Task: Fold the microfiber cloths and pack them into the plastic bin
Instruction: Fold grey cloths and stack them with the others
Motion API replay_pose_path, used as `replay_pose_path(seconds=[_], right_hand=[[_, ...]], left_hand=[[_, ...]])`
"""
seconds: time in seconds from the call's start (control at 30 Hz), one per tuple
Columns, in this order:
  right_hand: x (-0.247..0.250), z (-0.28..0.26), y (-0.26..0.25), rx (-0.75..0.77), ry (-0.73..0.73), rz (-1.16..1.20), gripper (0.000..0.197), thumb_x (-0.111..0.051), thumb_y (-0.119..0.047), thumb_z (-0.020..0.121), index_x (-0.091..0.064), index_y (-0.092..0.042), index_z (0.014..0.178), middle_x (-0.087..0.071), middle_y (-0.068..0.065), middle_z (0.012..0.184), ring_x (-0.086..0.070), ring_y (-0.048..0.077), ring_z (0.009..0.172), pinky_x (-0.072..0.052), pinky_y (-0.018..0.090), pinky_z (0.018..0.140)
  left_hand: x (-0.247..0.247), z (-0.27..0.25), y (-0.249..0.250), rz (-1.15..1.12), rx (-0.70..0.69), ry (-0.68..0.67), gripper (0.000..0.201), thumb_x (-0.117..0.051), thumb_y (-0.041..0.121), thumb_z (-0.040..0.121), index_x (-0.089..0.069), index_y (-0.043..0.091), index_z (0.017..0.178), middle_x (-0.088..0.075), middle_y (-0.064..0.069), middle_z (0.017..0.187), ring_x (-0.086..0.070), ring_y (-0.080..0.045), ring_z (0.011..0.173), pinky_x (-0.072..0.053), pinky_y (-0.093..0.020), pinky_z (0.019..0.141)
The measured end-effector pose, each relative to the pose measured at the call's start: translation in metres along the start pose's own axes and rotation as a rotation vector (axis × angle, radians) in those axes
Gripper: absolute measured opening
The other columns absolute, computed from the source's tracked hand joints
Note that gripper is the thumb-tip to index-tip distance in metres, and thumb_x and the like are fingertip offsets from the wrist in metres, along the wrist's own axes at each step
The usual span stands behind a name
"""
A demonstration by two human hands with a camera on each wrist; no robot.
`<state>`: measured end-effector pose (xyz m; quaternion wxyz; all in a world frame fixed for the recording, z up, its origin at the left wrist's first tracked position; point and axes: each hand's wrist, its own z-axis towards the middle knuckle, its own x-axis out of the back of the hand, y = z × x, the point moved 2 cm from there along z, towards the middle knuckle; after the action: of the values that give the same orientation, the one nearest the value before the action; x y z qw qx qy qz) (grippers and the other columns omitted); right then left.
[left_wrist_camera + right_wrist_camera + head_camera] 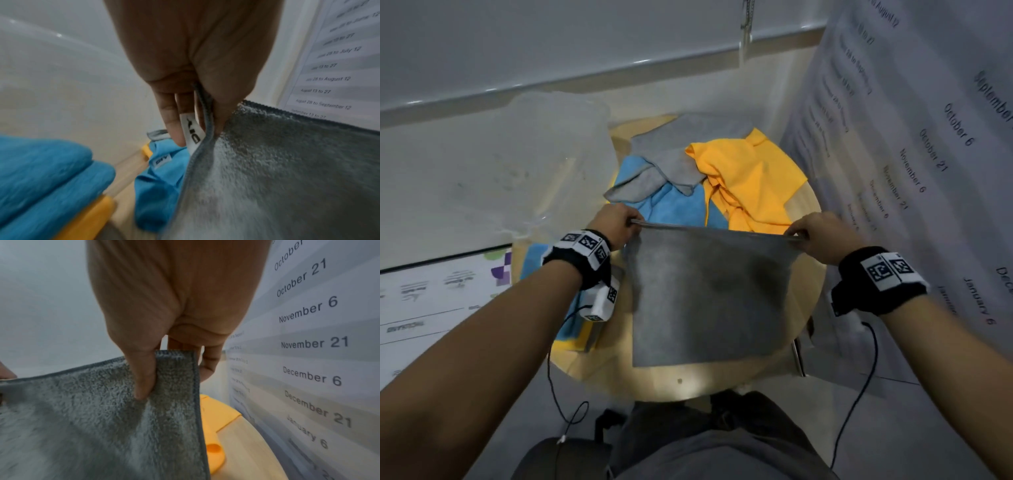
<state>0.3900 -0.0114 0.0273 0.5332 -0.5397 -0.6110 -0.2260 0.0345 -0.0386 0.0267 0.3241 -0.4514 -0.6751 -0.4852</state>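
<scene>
While the gray cloth (709, 294) hangs flat in the air over the round wooden table (803, 212), each hand pinches one top corner of it. The left hand (616, 222) holds the left corner between thumb and fingers, and the right hand (822, 236) holds the right corner the same way. The top edge is pulled straight between the two hands. The bottom edge hangs down in front of the person, near the front of the table.

In the left wrist view, the thumb presses the stitched edge of the cloth against the fingers (174, 123), and a small white tag (192, 131) sticks out beside them. In the right wrist view, the thumb lies on the front of the cloth and the other fingers (209, 368) are behind it.

Behind the held cloth there is a loose pile on the table. It has a yellow cloth (750, 178) on the right, a blue cloth (674, 202) in the middle and another gray one (671, 161) lying partly on top of them. To the left, under the left wrist, sits a neat stack of folded cloths (566, 329), blue on top and yellow below.

The clear plastic bin (551, 154) stands at the back left, just beside the pile. What is inside it is hard to tell. A big paper with dates (914, 137) hangs on the right.
</scene>
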Motion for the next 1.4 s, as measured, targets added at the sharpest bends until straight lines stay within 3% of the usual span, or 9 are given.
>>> replay_pose_path(seconds=[0.13, 0.27, 0.47, 0.7, 0.83, 0.97, 1.13, 1.3, 1.4], right_hand=[[-0.015, -0.012, 0.008, -0.039, -0.020, 0.003, 0.025, -0.058, -0.021, 0.092, -0.067, -0.012, 0.113, -0.064, 0.011, 0.107, -0.058, 0.027, 0.098, -0.045, 0.033, 0.078], [-0.055, -0.034, 0.022, -0.084, -0.035, 0.113, 0.021, -0.064, -0.024, 0.088, -0.069, -0.010, 0.104, -0.063, 0.010, 0.099, -0.056, 0.020, 0.086, -0.034, 0.017, 0.063], [-0.125, -0.055, 0.031, -0.462, -0.104, 0.775, 0.005, -0.067, -0.007, 0.085, -0.067, -0.010, 0.081, -0.063, 0.012, 0.086, -0.056, 0.026, 0.082, -0.044, 0.035, 0.072], [-0.157, -0.063, 0.010, -0.590, -0.100, 1.277, 0.012, -0.060, 0.005, 0.086, -0.065, 0.001, 0.097, -0.064, 0.015, 0.094, -0.061, 0.024, 0.086, -0.054, 0.024, 0.074], [-0.164, -0.060, 0.000, -0.543, -0.081, 1.419, 0.018, -0.055, 0.010, 0.087, -0.064, 0.004, 0.101, -0.064, 0.014, 0.094, -0.061, 0.026, 0.086, -0.056, 0.021, 0.066], [-0.173, -0.058, -0.001, -0.493, -0.077, 1.474, 0.016, -0.059, 0.006, 0.085, -0.069, -0.004, 0.093, -0.067, 0.015, 0.095, -0.061, 0.036, 0.096, -0.055, 0.033, 0.078], [-0.179, -0.057, 0.004, -0.424, 0.046, 1.726, 0.067, -0.095, -0.043, 0.029, -0.076, -0.005, 0.081, -0.073, 0.013, 0.095, -0.069, 0.024, 0.091, -0.057, 0.025, 0.073], [-0.182, -0.053, 0.002, -0.383, -0.029, 1.805, 0.081, -0.097, -0.038, 0.031, -0.069, 0.004, 0.094, -0.067, 0.022, 0.108, -0.064, 0.034, 0.102, -0.057, 0.039, 0.084], [-0.182, -0.057, 0.001, -0.365, -0.112, 1.827, 0.067, -0.097, -0.035, 0.031, -0.075, -0.004, 0.086, -0.071, 0.016, 0.101, -0.067, 0.030, 0.097, -0.058, 0.033, 0.077]], left_hand=[[-0.028, -0.012, -0.017, -0.066, 0.040, 0.080, 0.016, -0.058, 0.004, 0.083, -0.069, 0.011, 0.092, -0.068, -0.018, 0.092, -0.062, -0.035, 0.089, -0.047, -0.037, 0.075], [-0.062, -0.043, -0.030, -0.132, 0.033, 0.089, 0.010, -0.064, 0.000, 0.077, -0.064, 0.008, 0.082, -0.067, -0.014, 0.085, -0.063, -0.030, 0.080, -0.046, -0.033, 0.070], [-0.117, -0.086, -0.046, -0.159, 0.065, 0.006, 0.021, -0.071, -0.007, 0.066, -0.064, 0.005, 0.082, -0.051, -0.017, 0.100, -0.056, -0.034, 0.094, -0.042, -0.033, 0.085], [-0.155, -0.108, -0.055, -0.185, 0.239, -0.106, 0.025, -0.065, -0.010, 0.069, -0.069, 0.013, 0.079, -0.037, -0.021, 0.134, -0.035, -0.034, 0.130, -0.034, -0.028, 0.104], [-0.171, -0.105, -0.064, -0.282, 0.284, -0.074, 0.039, -0.063, -0.014, 0.070, -0.062, 0.025, 0.065, -0.066, -0.014, 0.112, -0.037, -0.038, 0.127, -0.025, -0.017, 0.098], [-0.168, -0.102, -0.060, -0.471, 0.393, -0.060, 0.045, -0.062, -0.016, 0.072, -0.060, 0.024, 0.052, -0.064, -0.006, 0.085, -0.056, -0.025, 0.105, -0.040, -0.015, 0.080], [-0.164, -0.104, -0.058, -0.589, 0.451, -0.121, 0.038, -0.056, -0.011, 0.077, -0.060, 0.022, 0.059, -0.061, -0.002, 0.078, -0.055, -0.018, 0.081, -0.039, -0.022, 0.072], [-0.154, -0.107, -0.052, -0.712, 0.465, -0.127, 0.031, -0.046, -0.011, 0.083, -0.056, 0.015, 0.069, -0.053, -0.006, 0.071, -0.052, -0.022, 0.067, -0.043, -0.023, 0.050], [-0.153, -0.112, -0.045, -0.869, 0.547, -0.144, 0.026, -0.043, -0.007, 0.089, -0.055, 0.012, 0.077, -0.053, -0.008, 0.085, -0.057, -0.025, 0.071, -0.052, -0.028, 0.043]])
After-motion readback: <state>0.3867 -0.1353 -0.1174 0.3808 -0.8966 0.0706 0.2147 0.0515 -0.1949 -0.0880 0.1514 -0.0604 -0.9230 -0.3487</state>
